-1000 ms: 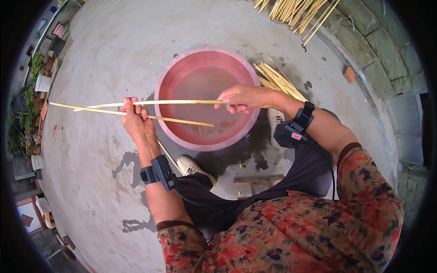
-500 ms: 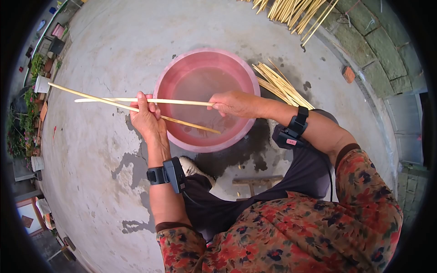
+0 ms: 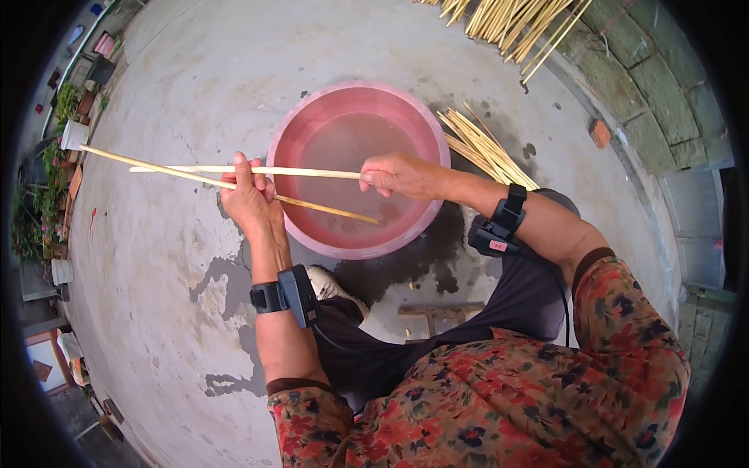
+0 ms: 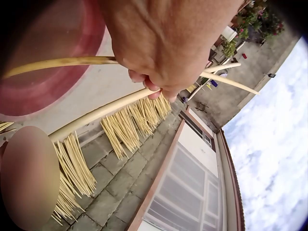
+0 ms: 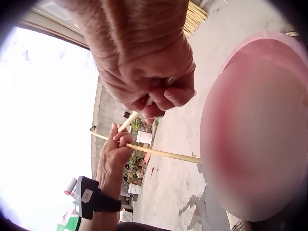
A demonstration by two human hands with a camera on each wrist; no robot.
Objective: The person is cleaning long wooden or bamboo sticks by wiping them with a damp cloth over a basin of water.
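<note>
Two long thin sticks cross at my left hand (image 3: 253, 207), whose fingers curl round both. The paler stick (image 3: 312, 172) runs nearly level from there to my right hand (image 3: 406, 178), which grips its end over the tub. The yellower stick (image 3: 328, 210) slants down to the right, its lower end over the pink tub (image 3: 278, 148) and its other end far out to the left. In the right wrist view the fingers of my right hand (image 5: 159, 82) are curled tightly on the paler stick (image 5: 126, 123). The tub, below both sticks, holds murky water.
A bundle of sticks (image 3: 491, 148) lies on the wet concrete right of the tub. More sticks (image 3: 519, 27) lie at the top by the stone paving. A low wooden stool (image 3: 441, 310) stands between the legs. Potted plants (image 3: 66, 105) line the left edge.
My left hand has moved right and my right hand left along the paler stick's line, bringing them closer together. Over the last half second they have hardly moved.
</note>
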